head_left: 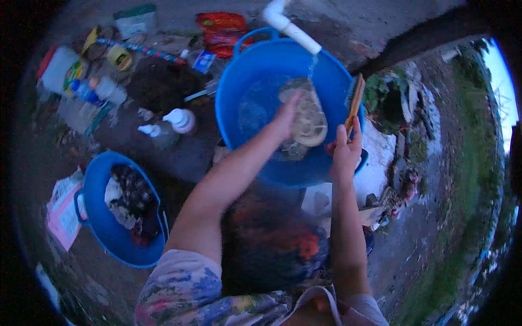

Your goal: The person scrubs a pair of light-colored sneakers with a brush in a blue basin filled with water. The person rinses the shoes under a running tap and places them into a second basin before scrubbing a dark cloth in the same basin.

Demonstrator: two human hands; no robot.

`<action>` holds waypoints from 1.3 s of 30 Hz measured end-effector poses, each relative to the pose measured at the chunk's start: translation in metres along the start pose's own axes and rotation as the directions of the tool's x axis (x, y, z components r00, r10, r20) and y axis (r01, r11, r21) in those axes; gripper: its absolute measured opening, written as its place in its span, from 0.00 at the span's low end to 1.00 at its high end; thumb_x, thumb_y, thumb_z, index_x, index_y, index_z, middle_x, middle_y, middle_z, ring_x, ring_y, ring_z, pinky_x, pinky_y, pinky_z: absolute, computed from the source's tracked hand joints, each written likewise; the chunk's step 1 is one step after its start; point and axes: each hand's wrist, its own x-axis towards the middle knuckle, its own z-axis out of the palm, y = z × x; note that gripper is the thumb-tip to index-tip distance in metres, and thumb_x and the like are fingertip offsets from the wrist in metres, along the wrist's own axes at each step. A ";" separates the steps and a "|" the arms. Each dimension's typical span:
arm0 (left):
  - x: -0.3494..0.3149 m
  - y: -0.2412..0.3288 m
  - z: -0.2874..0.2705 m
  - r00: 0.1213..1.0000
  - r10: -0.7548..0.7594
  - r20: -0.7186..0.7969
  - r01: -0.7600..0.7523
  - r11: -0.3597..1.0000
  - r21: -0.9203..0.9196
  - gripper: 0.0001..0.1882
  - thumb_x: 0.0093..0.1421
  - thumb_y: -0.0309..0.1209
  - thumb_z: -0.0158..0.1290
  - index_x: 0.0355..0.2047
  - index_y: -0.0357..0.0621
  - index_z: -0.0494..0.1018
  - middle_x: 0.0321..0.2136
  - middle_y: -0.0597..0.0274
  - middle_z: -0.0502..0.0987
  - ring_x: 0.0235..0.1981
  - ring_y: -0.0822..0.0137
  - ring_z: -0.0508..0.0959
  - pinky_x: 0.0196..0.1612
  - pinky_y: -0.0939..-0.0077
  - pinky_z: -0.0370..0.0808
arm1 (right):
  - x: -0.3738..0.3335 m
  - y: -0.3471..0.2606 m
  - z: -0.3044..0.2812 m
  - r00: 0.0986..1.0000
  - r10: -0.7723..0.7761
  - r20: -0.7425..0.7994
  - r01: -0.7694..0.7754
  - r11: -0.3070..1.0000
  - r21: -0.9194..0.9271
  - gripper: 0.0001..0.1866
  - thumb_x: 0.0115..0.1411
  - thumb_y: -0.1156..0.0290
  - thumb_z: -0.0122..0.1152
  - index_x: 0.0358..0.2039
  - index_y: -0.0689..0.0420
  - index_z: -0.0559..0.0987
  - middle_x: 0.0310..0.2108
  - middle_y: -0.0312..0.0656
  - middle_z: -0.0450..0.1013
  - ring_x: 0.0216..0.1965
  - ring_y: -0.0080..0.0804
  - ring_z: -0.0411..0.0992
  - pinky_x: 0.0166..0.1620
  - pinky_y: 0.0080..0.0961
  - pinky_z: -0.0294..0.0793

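Holding a pale beige, rounded piece that looks like a shoe (pixel 309 122) by its left side, the left hand (pixel 287 115) is over a big round blue plastic tub (pixel 231 79). Thumb's along the near face, but the other fingers are blurred and partly hidden, so can't tell if they're spread or together. The shoe thing is inside the tub's outline, right below a bent white plastic pipe (pixel 293 33) with a thin stream of water (pixel 312 68) running down at it.

Right hand (pixel 345 149) is by the tub's right rim, thumb and fingers pinching the lower end of a long brown wooden brush (pixel 356 100). It's tilted a bit, bristles toward the tub, well apart from the shoe.

Off to the left there's a smaller blue plastic tub (pixel 100 231) with dark and pale cloth (pixel 133 193) in it, plus a white pump-top bottle (pixel 180 120) on the ground, fwiw.
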 end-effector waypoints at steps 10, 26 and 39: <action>-0.019 -0.037 0.044 0.987 0.163 0.013 -0.134 0.765 0.629 0.26 0.54 0.53 0.50 0.45 0.46 0.71 0.42 0.54 0.73 0.45 0.60 0.71 0.47 0.58 0.67 | -0.013 0.008 -0.032 0.993 0.032 0.112 -0.051 0.983 0.179 0.25 0.62 0.69 0.47 0.59 0.57 0.56 0.48 0.49 0.66 0.45 0.37 0.69 0.44 0.34 0.73; -0.100 -0.003 0.068 0.918 0.397 0.016 -0.304 0.677 0.670 0.31 0.47 0.39 0.59 0.51 0.42 0.65 0.45 0.55 0.71 0.46 0.59 0.72 0.47 0.67 0.70 | -0.011 0.030 -0.070 0.699 -0.700 0.144 0.605 0.472 -0.641 0.27 0.57 0.67 0.54 0.58 0.52 0.62 0.53 0.45 0.66 0.47 0.38 0.70 0.44 0.30 0.70; -0.455 0.138 -0.228 0.572 0.743 -0.348 -0.607 0.669 0.429 0.26 0.59 0.42 0.47 0.53 0.41 0.62 0.48 0.56 0.70 0.46 0.58 0.71 0.49 0.63 0.70 | -0.015 0.025 -0.048 0.727 -0.685 0.043 0.528 0.517 -0.674 0.32 0.52 0.60 0.58 0.58 0.39 0.60 0.24 0.44 0.69 0.25 0.43 0.70 0.27 0.37 0.70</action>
